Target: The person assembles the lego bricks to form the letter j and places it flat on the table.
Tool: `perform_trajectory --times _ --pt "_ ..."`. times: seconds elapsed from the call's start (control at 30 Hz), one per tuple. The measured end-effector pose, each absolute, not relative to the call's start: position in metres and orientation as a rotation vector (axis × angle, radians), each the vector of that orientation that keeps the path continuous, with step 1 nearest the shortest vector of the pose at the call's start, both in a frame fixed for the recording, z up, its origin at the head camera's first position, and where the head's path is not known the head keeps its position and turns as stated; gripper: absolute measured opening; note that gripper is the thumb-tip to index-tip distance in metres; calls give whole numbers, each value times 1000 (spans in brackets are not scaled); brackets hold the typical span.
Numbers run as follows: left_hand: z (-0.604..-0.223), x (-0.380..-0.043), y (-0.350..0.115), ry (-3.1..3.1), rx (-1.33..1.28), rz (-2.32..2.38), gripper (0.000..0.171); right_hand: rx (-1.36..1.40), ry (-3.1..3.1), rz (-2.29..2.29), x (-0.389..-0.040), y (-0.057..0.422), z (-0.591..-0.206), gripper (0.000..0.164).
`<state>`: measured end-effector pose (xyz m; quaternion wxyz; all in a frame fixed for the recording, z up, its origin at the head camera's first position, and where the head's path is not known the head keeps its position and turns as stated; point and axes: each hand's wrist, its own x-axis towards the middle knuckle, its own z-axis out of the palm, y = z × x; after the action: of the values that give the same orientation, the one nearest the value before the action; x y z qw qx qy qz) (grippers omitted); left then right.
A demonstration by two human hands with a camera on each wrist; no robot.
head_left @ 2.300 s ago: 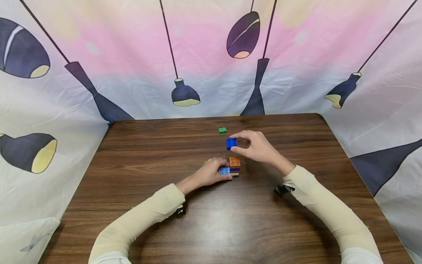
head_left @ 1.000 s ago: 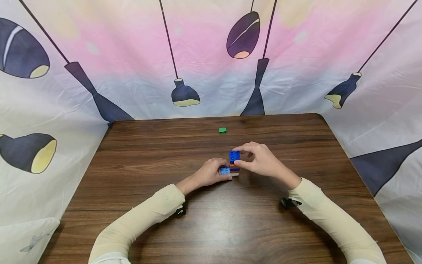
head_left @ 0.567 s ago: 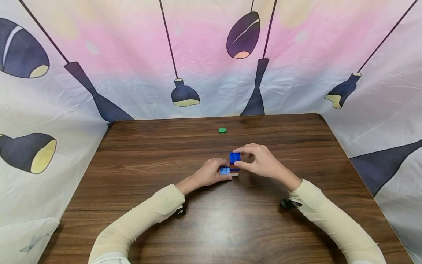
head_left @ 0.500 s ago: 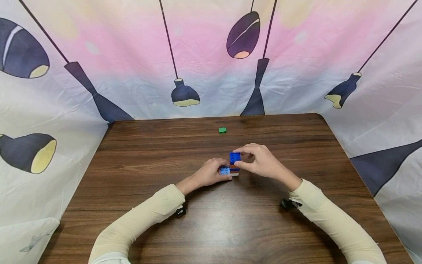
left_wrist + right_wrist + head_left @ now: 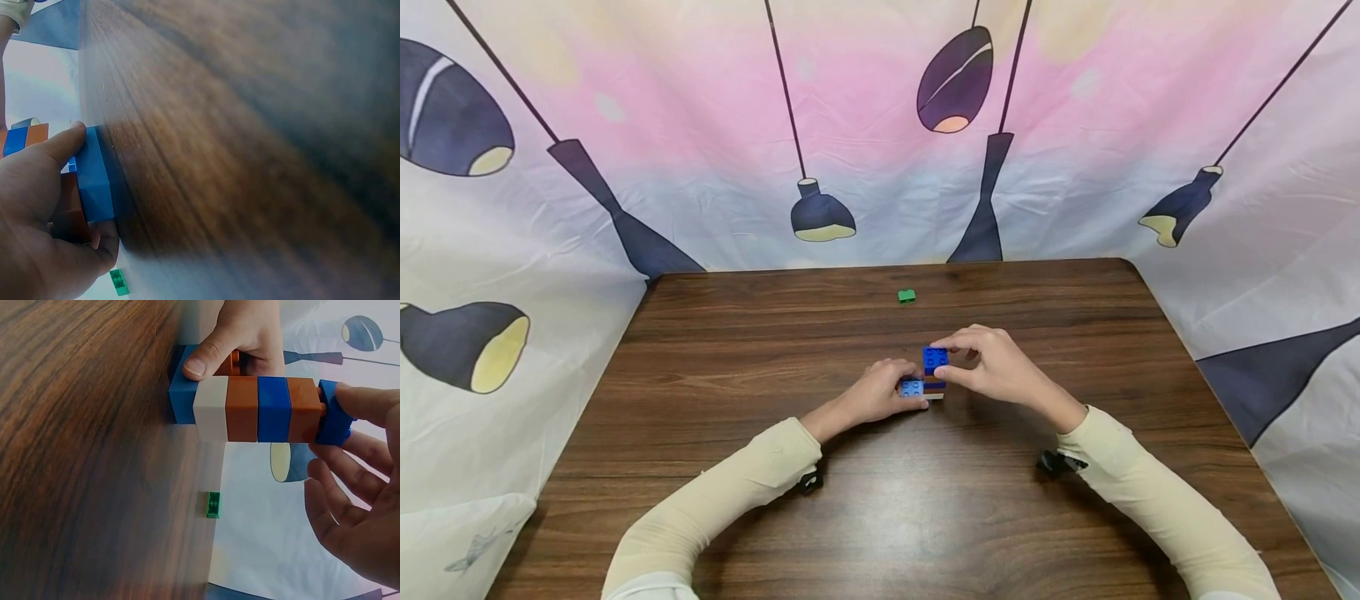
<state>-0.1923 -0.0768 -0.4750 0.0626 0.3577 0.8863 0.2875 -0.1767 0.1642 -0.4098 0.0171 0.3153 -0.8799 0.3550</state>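
Note:
My left hand (image 5: 874, 392) pinches the light-blue brick (image 5: 182, 394) at the base of a small brick build, thumb on its near side. Another orange brick (image 5: 70, 209) sits by it, partly behind the fingers. Beside these rises a column with a white brick (image 5: 211, 409) lowest, then an orange brick (image 5: 242, 409), a blue brick (image 5: 274, 409) and an orange brick (image 5: 304, 409). My right hand (image 5: 996, 362) holds a dark-blue brick (image 5: 335, 414) between thumb and fingers at the column's top. It tilts slightly there, and orange studs show in the gap beneath.
A green brick (image 5: 906, 296) lies alone toward the far edge of the wooden table (image 5: 760, 333). A printed cloth with lamp pictures (image 5: 880, 125) hangs behind the table and at its sides. A dark wrist device (image 5: 1060, 463) hangs under the right sleeve.
My right hand has brought the dark-blue brick toward me and down onto the column's top, covering the orange studs in the head view. It has barely moved since. My left hand keeps its place.

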Motion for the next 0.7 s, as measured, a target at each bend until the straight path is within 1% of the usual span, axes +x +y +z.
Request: perform_trajectory --times 0.4,0.7 --pt "-475 -192 -77 2681 1105 883 30 993 -2721 1093 -178 164 -410 35" --pt "-476 -193 -77 2689 1099 872 34 1012 -2701 1063 -179 164 -411 35"
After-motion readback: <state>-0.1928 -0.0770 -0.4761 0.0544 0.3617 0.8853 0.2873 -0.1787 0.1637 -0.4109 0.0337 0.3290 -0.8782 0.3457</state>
